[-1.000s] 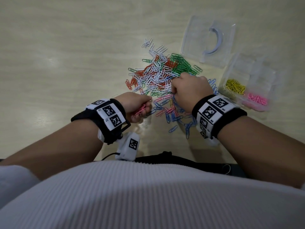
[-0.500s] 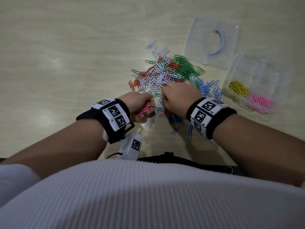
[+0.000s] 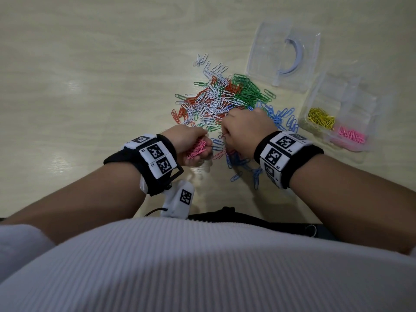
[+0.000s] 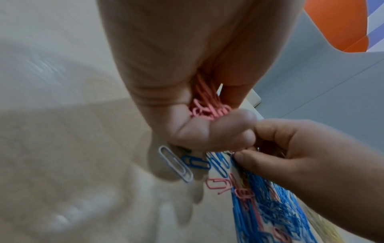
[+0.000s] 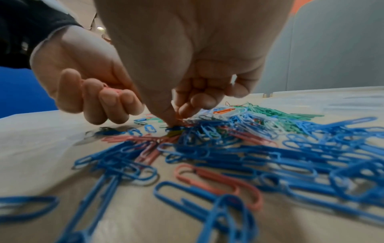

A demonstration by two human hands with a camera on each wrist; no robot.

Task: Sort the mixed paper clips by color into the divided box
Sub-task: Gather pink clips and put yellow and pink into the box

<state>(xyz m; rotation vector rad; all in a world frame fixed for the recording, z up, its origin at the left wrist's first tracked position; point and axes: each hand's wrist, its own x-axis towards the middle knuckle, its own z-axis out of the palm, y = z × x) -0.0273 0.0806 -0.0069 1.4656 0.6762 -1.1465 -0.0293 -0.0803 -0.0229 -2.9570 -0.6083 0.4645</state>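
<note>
A mixed pile of paper clips (image 3: 216,102) lies mid-table, with green ones (image 3: 247,88) at the back and blue ones (image 3: 281,115) to the right. My left hand (image 3: 206,149) grips a bunch of pink clips (image 3: 198,149), seen also as the pink bunch (image 4: 207,106) in the left wrist view. Right beside it, my right hand (image 3: 225,134) is curled, and its thumb and forefinger (image 5: 176,118) pinch a clip at the pile's near edge; that clip's colour is unclear. The clear divided box (image 3: 344,93) at the right holds yellow clips (image 3: 320,118) and pink clips (image 3: 351,136) in separate compartments.
The box's clear lid (image 3: 265,55) lies behind the pile, beside the box. Loose blue clips (image 5: 228,156) and a few pink clips (image 5: 218,180) are strewn under my right wrist. Bare table stretches to the left (image 3: 78,86).
My right hand has drawn back from the pile's middle toward me and to the left, ending right beside the left hand. The left hand keeps hold of its pink bunch.
</note>
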